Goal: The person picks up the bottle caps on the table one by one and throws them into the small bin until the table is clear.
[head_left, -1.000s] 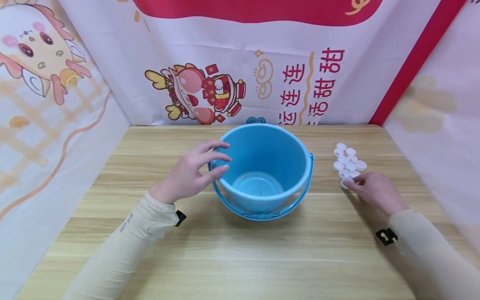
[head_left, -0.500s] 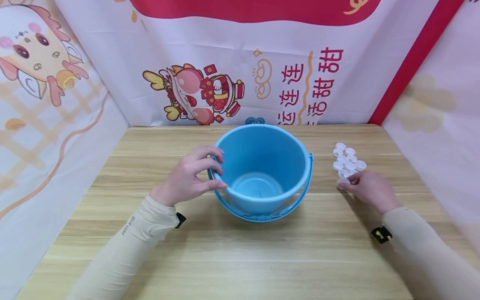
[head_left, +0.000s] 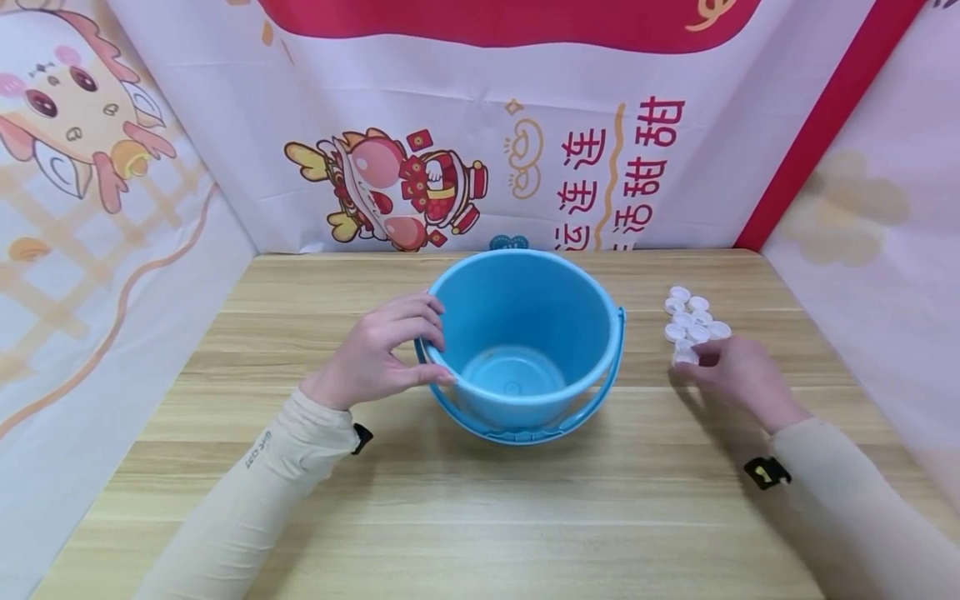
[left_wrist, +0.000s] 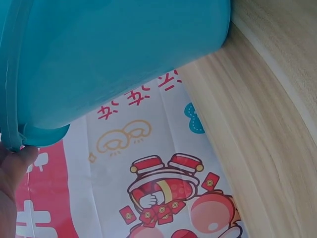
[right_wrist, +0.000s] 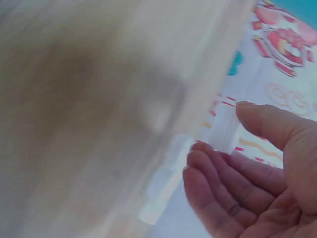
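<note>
A light-blue bucket (head_left: 525,287) stands upright in the middle of the wooden table. My left hand (head_left: 384,350) grips its left rim, fingers curled over the edge and thumb along the front. In the left wrist view the bucket's outer wall (left_wrist: 124,44) fills the top, with a thumb at lower left. At the right my right hand (head_left: 750,379) pinches a white round cap (head_left: 684,357) between thumb and index finger. Several more white caps (head_left: 699,318) lie clustered just beyond it. The right wrist view is blurred, and the pinched cap cannot be made out there.
The bucket's handle (head_left: 525,434) hangs down along its front. A printed cloth (head_left: 487,100) rises behind the table's back edge, with more cloth at the left and right sides. Bare wood (head_left: 510,517) shows in front of the bucket.
My left hand's fingers have moved right and closed over the bucket rim. My right hand has shifted slightly left and away from me with the pinched cap, close against the cluster.
</note>
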`<state>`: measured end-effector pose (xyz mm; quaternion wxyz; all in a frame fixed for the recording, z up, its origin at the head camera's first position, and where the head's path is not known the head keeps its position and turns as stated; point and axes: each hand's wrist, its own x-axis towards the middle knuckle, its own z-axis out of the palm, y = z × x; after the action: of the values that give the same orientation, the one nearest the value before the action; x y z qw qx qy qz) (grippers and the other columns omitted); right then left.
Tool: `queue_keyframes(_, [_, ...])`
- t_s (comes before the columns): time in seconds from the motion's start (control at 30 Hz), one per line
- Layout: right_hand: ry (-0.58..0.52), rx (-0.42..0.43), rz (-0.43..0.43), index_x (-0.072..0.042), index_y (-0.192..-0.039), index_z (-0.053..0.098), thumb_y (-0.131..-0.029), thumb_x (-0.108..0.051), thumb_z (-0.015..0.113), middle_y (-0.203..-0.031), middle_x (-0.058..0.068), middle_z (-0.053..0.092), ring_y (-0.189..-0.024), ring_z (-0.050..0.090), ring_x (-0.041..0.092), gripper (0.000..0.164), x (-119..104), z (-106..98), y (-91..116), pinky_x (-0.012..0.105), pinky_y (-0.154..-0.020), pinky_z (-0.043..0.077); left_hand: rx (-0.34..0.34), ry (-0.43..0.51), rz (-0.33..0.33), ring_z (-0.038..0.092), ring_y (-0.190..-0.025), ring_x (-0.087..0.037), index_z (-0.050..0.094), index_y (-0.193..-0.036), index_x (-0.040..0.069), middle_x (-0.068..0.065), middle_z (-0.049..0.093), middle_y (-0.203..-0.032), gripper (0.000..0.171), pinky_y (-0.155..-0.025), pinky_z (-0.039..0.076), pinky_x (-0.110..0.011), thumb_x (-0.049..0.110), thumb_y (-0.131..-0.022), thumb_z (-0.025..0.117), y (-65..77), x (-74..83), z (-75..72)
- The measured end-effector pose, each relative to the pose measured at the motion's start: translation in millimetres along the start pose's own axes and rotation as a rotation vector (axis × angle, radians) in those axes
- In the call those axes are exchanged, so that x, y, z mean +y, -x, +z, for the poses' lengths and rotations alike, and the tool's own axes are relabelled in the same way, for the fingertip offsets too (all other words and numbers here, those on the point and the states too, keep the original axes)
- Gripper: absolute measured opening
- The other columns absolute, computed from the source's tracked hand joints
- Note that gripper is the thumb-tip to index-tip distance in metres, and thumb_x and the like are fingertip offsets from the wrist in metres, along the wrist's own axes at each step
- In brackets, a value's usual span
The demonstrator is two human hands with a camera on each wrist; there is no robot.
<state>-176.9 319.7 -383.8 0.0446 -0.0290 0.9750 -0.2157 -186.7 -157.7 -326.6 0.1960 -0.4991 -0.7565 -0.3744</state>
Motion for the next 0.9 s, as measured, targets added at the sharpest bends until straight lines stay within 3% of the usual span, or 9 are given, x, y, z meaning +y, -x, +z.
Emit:
queue_keyframes(0.2, [-0.086,0.184,-0.096,0.007,-0.115,0.069,-0.088,-0.034,0.077,-0.096,0.019,0.073,-0.086,0.07,0.03,0.05,-18,-23,13,0.027,-0.066,0.052,0.007,0.021,0.014,0.062,-0.109,-0.034,0.074,-0.091,0.006,-0.006,0.071,-0.098,0.045,-0.106,0.043,-0.045,0.049,-0.081,0.075,-0.6,-0.5,0.0])
queue_keyframes(0.3, [-0.133,0.272,-0.14,0.004,-0.112,0.071,-0.085,-0.03,0.08,-0.093,0.018,0.074,-0.077,0.071,0.012,0.045,-32,-37,19,0.016,-0.059,0.049,0.004,0.028,0.003,0.063,-0.109,-0.034,0.074,-0.091,0.006,-0.006,0.071,-0.099,0.044,-0.106,0.042,-0.044,0.048,-0.081,0.075,-0.6,-0.1,-0.3])
queue_keyframes(0.4, [-0.168,0.344,-0.182,0.0,-0.111,0.073,-0.081,-0.026,0.084,-0.091,0.016,0.074,-0.071,0.063,-0.008,0.042,-49,-51,25,0.009,-0.058,0.047,0.002,0.035,-0.007,0.063,-0.11,-0.034,0.074,-0.092,0.006,-0.006,0.071,-0.1,0.044,-0.106,0.041,-0.043,0.048,-0.081,0.075,-0.5,0.1,-0.4])
queue_keyframes(0.5, [-0.185,0.404,-0.235,-0.002,-0.111,0.074,-0.078,-0.022,0.087,-0.091,0.015,0.074,-0.069,0.058,-0.015,0.04,-68,-64,30,0.004,-0.061,0.045,0.006,0.046,-0.006,0.063,-0.11,-0.034,0.074,-0.092,0.006,-0.005,0.071,-0.1,0.044,-0.106,0.041,-0.043,0.048,-0.08,0.076,-0.9,0.5,-0.5])
queue_keyframes(0.7, [-0.227,0.427,-0.339,-0.007,-0.113,0.075,-0.078,-0.02,0.087,-0.092,0.01,0.073,-0.071,0.061,-0.01,0.039,-104,-82,35,0.003,-0.067,0.046,0.004,0.053,-0.018,0.064,-0.108,-0.033,0.074,-0.091,0.006,-0.006,0.072,-0.1,0.043,-0.105,0.043,-0.043,0.048,-0.081,0.076,-0.7,1.4,-2.2])
queue_keyframes(0.9, [-0.185,0.381,-0.409,-0.01,-0.115,0.075,-0.081,-0.027,0.084,-0.091,0.004,0.074,-0.073,0.067,0.003,0.039,-139,-93,28,0.005,-0.068,0.047,-0.051,0.046,-0.039,0.065,-0.105,-0.031,0.076,-0.089,0.01,0.0,0.072,-0.093,0.032,-0.102,0.047,-0.043,0.036,-0.074,0.087,-6.8,3.6,-6.6])
